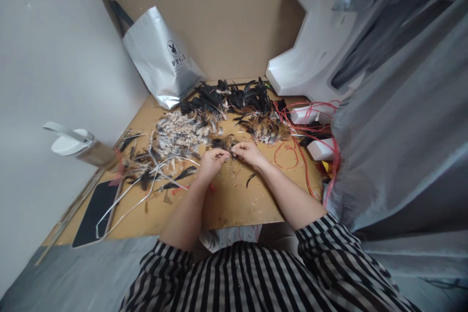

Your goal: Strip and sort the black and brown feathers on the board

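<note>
Over the middle of the brown table, my left hand [214, 163] and my right hand [250, 154] come close together, both with thumb and forefinger pinched. Between and just beyond the fingertips is a small tuft of brown and black feathers [224, 141]; both hands seem to grip its near end, though the exact hold is too small to see. A large pile of pale-quilled feathers [179, 131] spreads beyond my left hand. Past my right hand sits a brown feather bunch [268, 129]. Long black feathers [252, 96] line the back.
A silver bag [161, 58] leans at the back left. A lidded cup [86, 147], a dark tablet-like slab [95, 212] and white cords [153, 175] are at left. Red cords [305, 165] and white blocks [321, 148] lie at right beside a grey curtain [409, 122].
</note>
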A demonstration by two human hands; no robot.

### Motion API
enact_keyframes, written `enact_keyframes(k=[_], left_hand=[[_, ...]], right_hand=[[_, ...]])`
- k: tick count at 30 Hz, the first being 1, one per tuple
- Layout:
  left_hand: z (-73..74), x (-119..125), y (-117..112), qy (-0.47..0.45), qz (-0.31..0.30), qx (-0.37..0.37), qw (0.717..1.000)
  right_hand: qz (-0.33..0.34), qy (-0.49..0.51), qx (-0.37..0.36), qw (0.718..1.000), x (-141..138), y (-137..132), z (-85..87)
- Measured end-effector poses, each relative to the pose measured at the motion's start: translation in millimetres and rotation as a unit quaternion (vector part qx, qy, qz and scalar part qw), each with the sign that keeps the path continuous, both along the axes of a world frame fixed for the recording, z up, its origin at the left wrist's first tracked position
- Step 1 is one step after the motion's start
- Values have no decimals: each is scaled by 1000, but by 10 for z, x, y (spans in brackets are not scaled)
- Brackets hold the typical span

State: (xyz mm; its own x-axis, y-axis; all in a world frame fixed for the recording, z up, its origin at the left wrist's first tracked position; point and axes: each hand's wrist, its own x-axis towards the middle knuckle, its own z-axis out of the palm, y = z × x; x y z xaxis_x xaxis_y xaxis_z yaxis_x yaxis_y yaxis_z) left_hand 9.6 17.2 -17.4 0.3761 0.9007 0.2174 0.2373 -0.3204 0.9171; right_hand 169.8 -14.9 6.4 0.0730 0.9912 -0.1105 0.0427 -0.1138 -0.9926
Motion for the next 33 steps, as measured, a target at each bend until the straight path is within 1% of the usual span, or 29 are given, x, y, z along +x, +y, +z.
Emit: enact_keyframes(k=[4, 7, 12, 16, 18, 20, 26, 33], left_hand=[[37, -1, -19, -7, -12, -10, 1000], [39, 6, -22, -10, -14, -16, 1000], [30, 26, -24, -27, -25, -30, 999], [93, 45, -38, -70, -15, -97, 993], [134, 50, -42, -88, 0, -132, 987], [160, 50, -42, -95, 10, -149, 984], [141, 42, -30, -103, 1, -150, 983], [100, 53, -31, -95, -26, -146, 984]], right_hand=[[-7, 16, -8, 1000, -3, -1, 19], [-12, 18, -14, 1000, -13, -1, 18], [-35, 11, 13, 999, -37, 35, -65], [-44, 9, 24, 999, -17, 60, -106], [-47, 9, 16, 999, 4, 58, -96], [-48, 10, 10, 999, 19, 49, -74], [-57, 25, 9, 998, 5, 31, -27], [-67, 15, 18, 997, -54, 62, -109]])
